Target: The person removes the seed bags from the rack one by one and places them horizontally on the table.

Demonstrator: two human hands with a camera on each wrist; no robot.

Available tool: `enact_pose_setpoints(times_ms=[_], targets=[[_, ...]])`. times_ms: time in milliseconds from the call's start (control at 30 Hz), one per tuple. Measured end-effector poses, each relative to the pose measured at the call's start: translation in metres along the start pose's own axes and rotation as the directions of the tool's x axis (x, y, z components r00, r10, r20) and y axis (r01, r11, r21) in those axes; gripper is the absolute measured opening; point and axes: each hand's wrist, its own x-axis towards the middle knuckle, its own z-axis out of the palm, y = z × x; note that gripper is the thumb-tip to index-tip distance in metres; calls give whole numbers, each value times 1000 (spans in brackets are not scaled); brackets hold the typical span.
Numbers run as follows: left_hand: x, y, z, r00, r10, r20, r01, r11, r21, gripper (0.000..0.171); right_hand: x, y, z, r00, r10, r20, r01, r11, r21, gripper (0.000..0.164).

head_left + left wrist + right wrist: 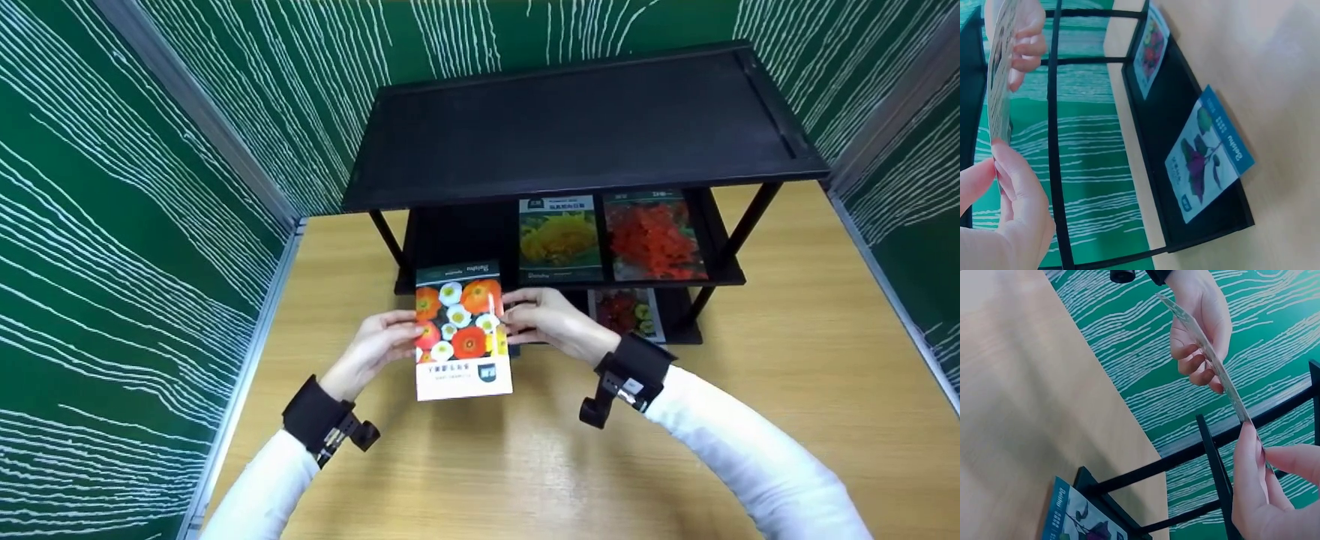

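Note:
A seed packet (459, 322) with orange, red and white flowers is held up in front of the rack, its print upside down in the head view. My left hand (379, 345) pinches its left edge between thumb and fingers. On the opposite edge, my right hand (551, 319) pinches it the same way. Both wrist views show the packet (1000, 84) nearly edge-on, with the left hand (1202, 326) across from the right. Behind it, a yellow-flower packet (559, 240) and a red-flower packet (654, 236) lie side by side on the middle shelf.
The black rack's top board (577, 127) overhangs the middle shelf. On the bottom shelf (1174, 112) lie a purple-flower packet (1204, 160), jutting past the front edge, and a red-and-green packet (626, 313). Thin black posts (754, 217) support the boards. Green walls (112, 247) enclose the wooden table (540, 457).

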Motion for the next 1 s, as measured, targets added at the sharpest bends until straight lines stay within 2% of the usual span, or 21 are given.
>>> enact_pose_setpoints(times_ms=[300, 533, 1000], targets=[[-11, -15, -6, 999, -27, 23, 27, 999, -18, 46, -5, 19, 9, 1000, -20, -3, 20, 1000, -23, 38], [-23, -27, -10, 999, -49, 21, 49, 999, -23, 44, -9, 33, 17, 999, -32, -15, 32, 999, -3, 38], [-30, -55, -18, 997, -36, 66, 40, 997, -60, 41, -9, 64, 22, 1000, -16, -22, 17, 1000, 22, 36]])
